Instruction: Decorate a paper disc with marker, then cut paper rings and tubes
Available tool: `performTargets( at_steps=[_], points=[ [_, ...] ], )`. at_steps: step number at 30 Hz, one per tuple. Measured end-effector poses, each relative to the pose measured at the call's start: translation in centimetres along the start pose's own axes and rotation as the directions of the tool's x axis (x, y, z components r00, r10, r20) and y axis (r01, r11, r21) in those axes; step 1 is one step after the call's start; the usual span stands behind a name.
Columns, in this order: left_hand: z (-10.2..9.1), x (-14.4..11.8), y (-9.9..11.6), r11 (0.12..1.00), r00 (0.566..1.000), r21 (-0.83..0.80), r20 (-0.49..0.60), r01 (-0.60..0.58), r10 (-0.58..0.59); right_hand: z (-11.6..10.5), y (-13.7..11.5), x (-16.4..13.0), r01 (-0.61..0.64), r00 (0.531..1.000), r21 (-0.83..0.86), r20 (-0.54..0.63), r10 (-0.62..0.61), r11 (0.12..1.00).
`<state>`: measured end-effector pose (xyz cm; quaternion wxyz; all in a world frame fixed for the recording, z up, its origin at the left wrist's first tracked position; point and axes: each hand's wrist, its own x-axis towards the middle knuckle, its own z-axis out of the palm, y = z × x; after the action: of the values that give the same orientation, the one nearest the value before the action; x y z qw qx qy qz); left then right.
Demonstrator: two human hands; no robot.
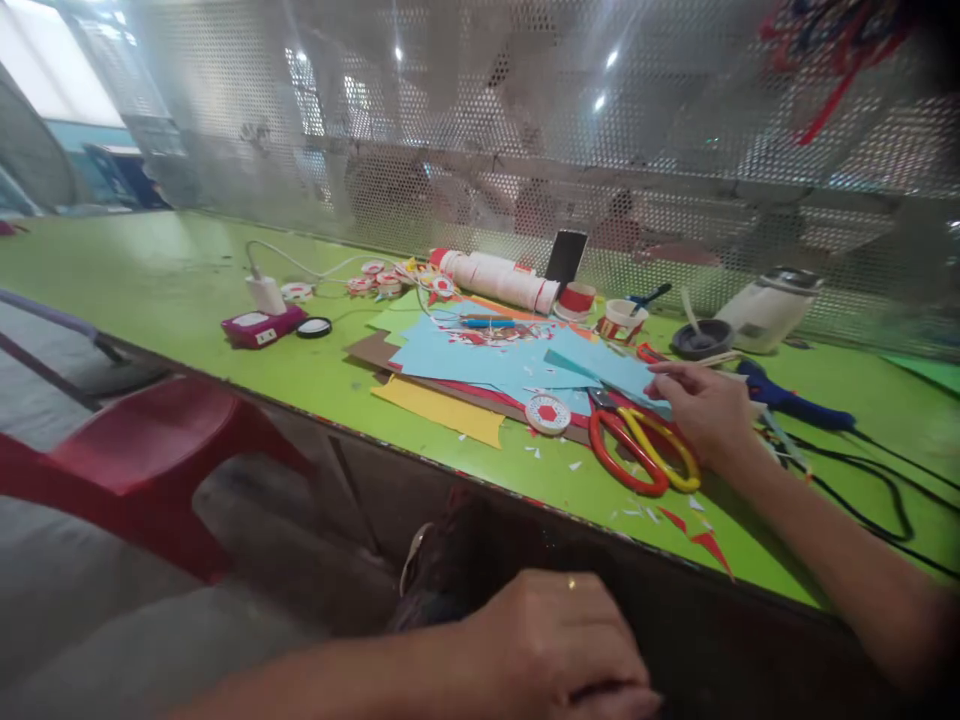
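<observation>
My right hand point(705, 410) reaches over the table, thumb and fingers closed at the right end of a light blue paper piece point(619, 368). Right below lie large scissors point(634, 445) with one red and one yellow handle loop, their blades partly under the paper. A round white disc with a red pattern point(547, 413) rests left of the scissors. More light blue sheets point(450, 360) are stacked there, with a blue pen point(487, 323) and small scraps on top. My left hand point(562, 640) is curled closed in front of the table edge; its inside is hidden.
A blue glue gun point(795, 398), black cables point(877, 490), a dark bowl point(701, 340) and a white jar point(772, 310) stand at right. Behind the paper lies a white roll point(499, 280). A magenta box point(262, 326) with a charger sits left. A red chair point(142, 430) stands beside the table.
</observation>
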<state>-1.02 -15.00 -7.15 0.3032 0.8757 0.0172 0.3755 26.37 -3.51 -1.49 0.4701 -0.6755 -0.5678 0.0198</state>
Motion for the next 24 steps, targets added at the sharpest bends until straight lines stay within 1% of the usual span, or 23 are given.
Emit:
performTargets(
  at_steps=[1,2,3,4,5,6,7,8,9,11,13,14,15,17,18,20,21,22,24],
  points=[
    [1.4,-2.1,-0.6,0.995,0.994,0.001,0.042,0.102,-0.102,0.0,0.0,0.0,0.010,1.000,-0.005,0.000,-0.010,1.000],
    [2.5,-4.2,-1.3,0.967,0.963,0.028,0.083,0.254,-0.256,0.1,-0.1,-0.1,0.022,1.000,-0.009,0.003,-0.022,1.000],
    [3.4,-6.1,-1.9,0.916,0.904,0.051,0.152,0.397,-0.400,0.1,-0.2,-0.1,0.035,0.999,-0.014,0.008,-0.035,0.999],
    [4.1,-7.8,-2.5,0.861,0.837,0.083,0.205,0.501,-0.507,0.2,-0.3,-0.2,0.048,0.999,-0.018,0.012,-0.048,0.999],
    [4.4,-9.3,-3.0,0.806,0.773,0.113,0.233,0.581,-0.590,0.2,-0.5,-0.3,0.059,0.998,-0.022,0.012,-0.059,0.998],
    [4.5,-10.4,-3.4,0.751,0.716,0.130,0.232,0.648,-0.658,0.2,-0.5,-0.3,0.067,0.998,-0.026,0.007,-0.067,0.997],
    [4.5,-11.1,-3.7,0.697,0.669,0.137,0.205,0.704,-0.715,0.2,-0.6,-0.3,0.072,0.997,-0.031,-0.002,-0.072,0.997],
    [4.3,-11.6,-4.0,0.646,0.626,0.141,0.163,0.750,-0.763,0.2,-0.6,-0.3,0.075,0.997,-0.034,-0.014,-0.075,0.997],
    [4.0,-11.9,-4.2,0.610,0.595,0.136,0.133,0.781,-0.792,0.2,-0.6,-0.3,0.076,0.997,-0.038,-0.025,-0.077,0.996],
    [3.3,-12.3,-4.4,0.575,0.563,0.130,0.118,0.808,-0.818,0.1,-0.5,-0.4,0.084,0.996,-0.044,-0.039,-0.086,0.995],
    [2.6,-13.1,-4.3,0.548,0.534,0.146,0.126,0.824,-0.836,0.1,-0.6,-0.5,0.100,0.994,-0.046,-0.039,-0.102,0.994],
    [2.3,-13.8,-4.2,0.520,0.507,0.165,0.120,0.838,-0.854,0.2,-0.6,-0.6,0.107,0.993,-0.044,-0.039,-0.108,0.993],
    [2.1,-14.8,-4.0,0.478,0.466,0.185,0.108,0.859,-0.878,0.1,-0.8,-0.7,0.112,0.993,-0.041,-0.041,-0.114,0.993],
    [1.8,-17.0,-3.7,0.377,0.377,0.222,0.045,0.899,-0.925,0.1,-1.1,-0.9,0.119,0.991,-0.032,-0.051,-0.120,0.992],
    [1.7,-18.1,-3.5,0.343,0.343,0.217,0.035,0.914,-0.939,0.0,-1.3,-0.9,0.119,0.991,-0.027,-0.059,-0.120,0.993],
    [1.4,-19.8,-3.1,0.324,0.326,0.179,0.020,0.929,-0.945,-0.3,-1.8,-0.8,0.119,0.990,-0.016,-0.075,-0.120,0.993],
    [1.1,-20.2,-3.0,0.331,0.334,0.162,0.005,0.930,-0.942,-0.5,-2.0,-0.7,0.118,0.990,-0.009,-0.081,-0.118,0.993],
    [0.7,-20.1,-2.8,0.349,0.356,0.152,-0.024,0.925,-0.934,-0.8,-2.2,-0.6,0.118,0.990,0.000,-0.084,-0.117,0.993],
    [-0.5,-18.7,-2.5,0.394,0.410,0.154,-0.093,0.906,-0.907,-1.5,-2.6,-0.6,0.122,0.989,0.014,-0.083,-0.120,0.992]
  ],
)
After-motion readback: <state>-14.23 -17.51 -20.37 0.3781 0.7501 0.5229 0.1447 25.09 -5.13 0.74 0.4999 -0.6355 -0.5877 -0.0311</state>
